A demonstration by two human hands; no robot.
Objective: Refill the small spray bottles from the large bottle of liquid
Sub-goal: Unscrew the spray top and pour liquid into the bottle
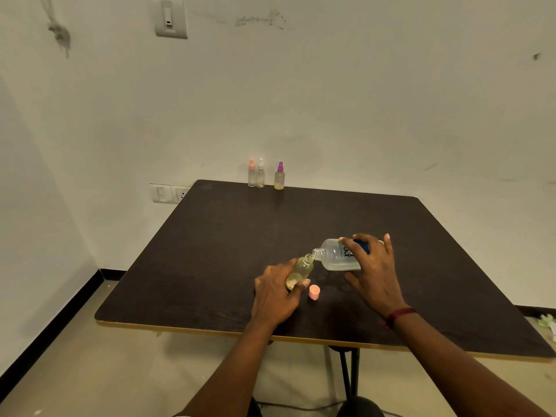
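A person's right hand grips a large clear bottle tipped on its side above a dark table, its open neck touching the mouth of a small uncapped spray bottle. The left hand is wrapped around that small bottle, which leans toward the large one and holds pale yellowish liquid. A pink cap stands on the table just right of the left thumb, between the two hands. A dark red band circles the right wrist. Well beyond both hands, at the table's far edge against the wall, three more spray bottles stand upright: one with a pink top touching or just beside one with a white top, and a purple-topped one a little to their right, partly filled with yellowish liquid.
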